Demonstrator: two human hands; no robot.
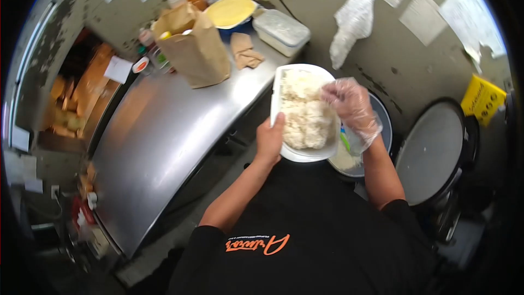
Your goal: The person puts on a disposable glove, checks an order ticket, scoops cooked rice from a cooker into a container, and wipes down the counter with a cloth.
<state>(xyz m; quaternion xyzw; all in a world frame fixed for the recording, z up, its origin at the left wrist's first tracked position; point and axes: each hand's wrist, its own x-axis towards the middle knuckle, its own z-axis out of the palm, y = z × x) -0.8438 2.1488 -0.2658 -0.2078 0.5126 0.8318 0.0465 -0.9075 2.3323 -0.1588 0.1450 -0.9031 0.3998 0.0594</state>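
Observation:
My left hand [269, 141] grips the side of a white takeout container [305, 157], thumb over its rim. White cooked rice [307, 125] is heaped inside in clumps. My right hand [353, 106] wears a clear plastic glove. Its fingers are bunched together at the rice's upper right edge; whether grains are pinched in them is hidden. Below that hand is a round pot [386, 131] with more rice [344, 161] in it, partly covered by the container and my forearm. A bright green utensil part [345, 140] shows in the pot.
A steel counter [158, 136] runs along the left. On it stand a brown paper bag [194, 49], folded napkins [245, 51], a lidded plastic tub [281, 30] and a yellow-topped bowl [231, 12]. An open round lid [431, 150] stands at right. Clear plastic [355, 16] hangs on the wall.

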